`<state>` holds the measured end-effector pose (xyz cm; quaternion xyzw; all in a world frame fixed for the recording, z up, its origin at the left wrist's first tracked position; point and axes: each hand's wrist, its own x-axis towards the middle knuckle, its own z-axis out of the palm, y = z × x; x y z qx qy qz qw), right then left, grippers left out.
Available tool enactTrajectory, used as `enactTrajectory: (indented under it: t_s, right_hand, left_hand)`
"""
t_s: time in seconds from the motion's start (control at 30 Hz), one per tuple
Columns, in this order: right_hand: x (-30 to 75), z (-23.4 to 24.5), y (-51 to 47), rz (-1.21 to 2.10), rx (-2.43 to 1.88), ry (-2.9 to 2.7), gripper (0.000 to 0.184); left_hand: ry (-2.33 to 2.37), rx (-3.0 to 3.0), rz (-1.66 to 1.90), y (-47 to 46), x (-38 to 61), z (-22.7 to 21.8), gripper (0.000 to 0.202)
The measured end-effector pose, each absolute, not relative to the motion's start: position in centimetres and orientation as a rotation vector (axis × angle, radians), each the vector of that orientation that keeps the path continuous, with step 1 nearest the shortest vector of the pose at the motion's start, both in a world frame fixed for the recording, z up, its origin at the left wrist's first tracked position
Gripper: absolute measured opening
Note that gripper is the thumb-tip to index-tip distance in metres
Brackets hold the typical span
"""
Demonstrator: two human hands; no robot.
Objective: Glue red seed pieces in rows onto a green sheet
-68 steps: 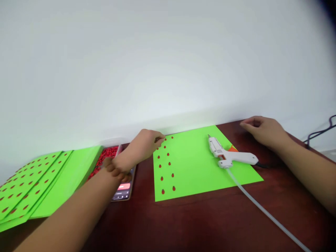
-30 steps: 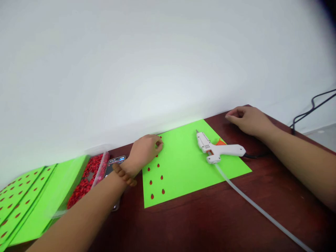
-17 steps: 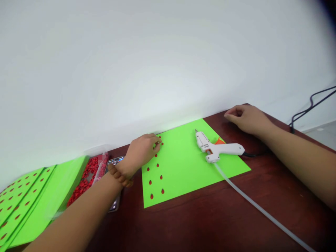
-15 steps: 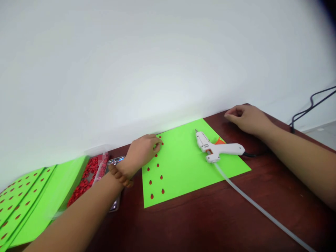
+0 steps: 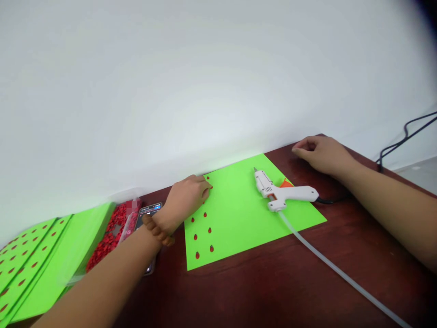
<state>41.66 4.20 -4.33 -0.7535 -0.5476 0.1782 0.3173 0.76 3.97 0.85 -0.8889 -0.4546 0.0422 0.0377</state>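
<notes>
My left hand (image 5: 189, 196), wearing a brown bead bracelet (image 5: 158, 231), reaches over the far left part of a bright green sheet (image 5: 239, 218). Its fingers are bent together, and the fingertips touch a small red ladybug piece (image 5: 211, 187) on the sheet. Two columns of these ladybug pieces run down the sheet's left side; the hand hides some of them. A white glue gun (image 5: 273, 191) with an orange trigger lies on the right half, a long clear glue stick coming out of its back. My right hand (image 5: 321, 155) rests on the table beyond the sheet, fingers curled in, nothing visible in them.
To the left lie a phone (image 5: 150, 210), a bag of red ladybug pieces (image 5: 111, 241) and a stack of green sheets (image 5: 58, 255), some dotted red. A wall (image 5: 205, 91) rises behind the dark wooden table (image 5: 239, 296). Black cables (image 5: 396, 148) hang at the right.
My left fingers have flattened slightly over the ladybug piece at the top of the second column. The right hand and the glue gun have not moved.
</notes>
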Motion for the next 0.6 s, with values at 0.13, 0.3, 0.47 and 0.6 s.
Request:
enactTrajectory:
  t_s: [0.13, 0.3, 0.47, 0.6]
  right_hand:
    - [41.6, -4.2, 4.2, 0.471, -1.988, -1.436, 0.018]
    - [41.7, -4.4, 4.3, 0.475, -1.986, -1.438, 0.016]
    - [41.8, -4.6, 4.3, 0.471, -1.994, -1.447, 0.018]
    - [41.8, -4.6, 4.4, 0.462, -2.016, -1.446, 0.02]
  left_hand:
    - [-1.325, -2.739, 0.21, 4.0, 1.2, 1.2, 0.031]
    - [-1.317, -2.723, 0.254, 4.0, 2.2, 2.1, 0.027]
    - [-1.52, -2.501, -0.02, 3.6, -1.1, 7.8, 0.033]
    - [-1.775, -2.096, -0.277, 2.5, -9.7, 13.0, 0.036]
